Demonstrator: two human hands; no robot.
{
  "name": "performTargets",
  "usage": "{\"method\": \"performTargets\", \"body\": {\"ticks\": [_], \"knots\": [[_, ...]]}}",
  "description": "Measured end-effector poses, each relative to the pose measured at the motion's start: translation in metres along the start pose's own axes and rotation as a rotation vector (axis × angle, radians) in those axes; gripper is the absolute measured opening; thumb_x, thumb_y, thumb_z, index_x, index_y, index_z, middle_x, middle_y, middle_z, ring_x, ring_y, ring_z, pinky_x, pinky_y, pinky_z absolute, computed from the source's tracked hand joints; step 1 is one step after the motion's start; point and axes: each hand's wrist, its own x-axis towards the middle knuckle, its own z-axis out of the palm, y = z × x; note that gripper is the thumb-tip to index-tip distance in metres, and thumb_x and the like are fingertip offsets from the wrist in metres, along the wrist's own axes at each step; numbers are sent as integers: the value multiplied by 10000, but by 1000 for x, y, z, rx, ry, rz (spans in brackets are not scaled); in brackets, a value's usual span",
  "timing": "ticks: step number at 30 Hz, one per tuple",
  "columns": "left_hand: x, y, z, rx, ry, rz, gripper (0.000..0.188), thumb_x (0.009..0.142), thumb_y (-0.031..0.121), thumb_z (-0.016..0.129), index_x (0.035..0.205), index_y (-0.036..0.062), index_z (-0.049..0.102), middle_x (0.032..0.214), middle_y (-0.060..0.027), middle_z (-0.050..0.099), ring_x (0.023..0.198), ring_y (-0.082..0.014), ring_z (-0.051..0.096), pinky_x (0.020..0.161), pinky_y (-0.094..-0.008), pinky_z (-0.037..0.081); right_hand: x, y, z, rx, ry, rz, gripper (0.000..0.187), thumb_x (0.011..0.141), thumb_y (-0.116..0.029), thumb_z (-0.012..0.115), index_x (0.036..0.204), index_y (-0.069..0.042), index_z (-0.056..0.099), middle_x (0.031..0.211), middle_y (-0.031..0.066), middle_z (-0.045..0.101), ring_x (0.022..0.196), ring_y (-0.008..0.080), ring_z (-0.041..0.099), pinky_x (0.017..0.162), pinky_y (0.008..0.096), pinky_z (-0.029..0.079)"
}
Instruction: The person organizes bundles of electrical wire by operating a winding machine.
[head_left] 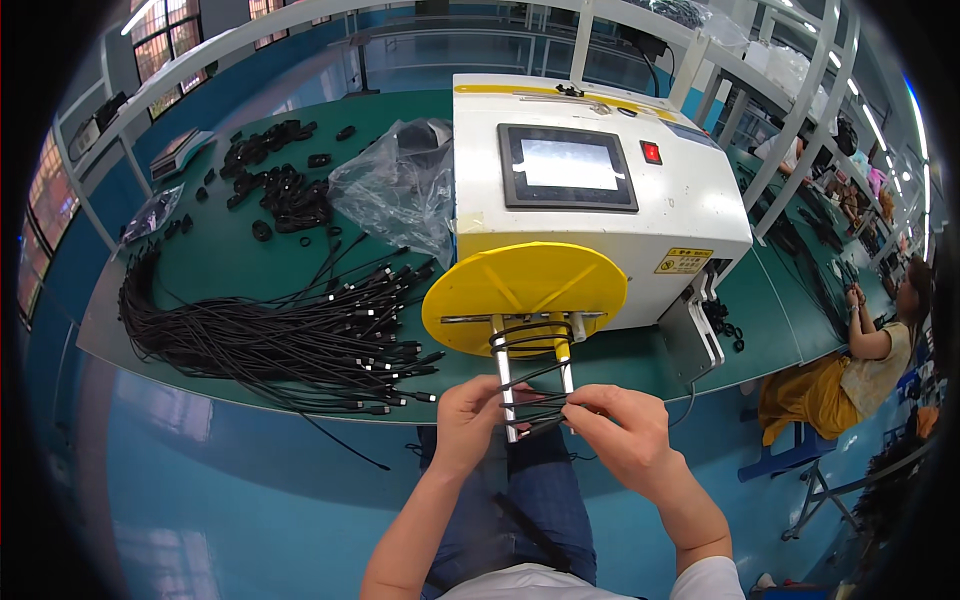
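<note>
White shirt cloth [540, 583] fills six o'clock. At half past four, the right hand [630, 430] pinches black cable [540, 403] between thumb and fingers; the cable loops around two rods [503, 385] at five o'clock, below a yellow disc [525, 285]. The left hand [468, 425], six o'clock, curls against the left rod and cable; its grip cannot be told. On the white machine [640, 240], the yellow warning label [684, 261] at three carries symbols and tiny print; the one-o'clock screen [568, 165] is washed out.

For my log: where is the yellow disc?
In the head view, slightly right of centre, the yellow disc fronts the white machine, above the left hand and right hand.
</note>
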Motion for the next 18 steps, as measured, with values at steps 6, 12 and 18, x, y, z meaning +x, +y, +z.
{"method": "performTargets", "body": {"ticks": [6, 12, 18], "knots": [[-1, 14, 7, -108, 94, -213, 153, 894, -24, 481, 1017, -60, 564, 910, -160, 650, 810, -224, 667, 645, -289, 568, -21, 0, 8, 164, 152, 286, 204, 679, 71, 627, 871, 3, 605, 847, 109, 616, 689, 217, 622, 586, 275, 500], [-2, 12, 9, -36, 142, -87, 71, 894, 23, 524, 954, -13, 534, 788, -118, 642, 741, -210, 666, 656, -291, 556, -34, -1, 27, 529, 147, 723, 131, 769, 94, 603, 878, 23, 586, 874, 133, 641, 746, 208, 645, 645, 285, 514], [-2, 5, 6, 78, 133, 66, 23, 889, 1, 509, 898, -4, 530, 831, -104, 645, 750, -195, 661, 664, -273, 541, -33, -6, 63, 1418, 257, 1188, 143, 806, 44, 616, 936, 30, 558, 883, 144, 644, 828, 234, 658, 699, 298, 538]]}}
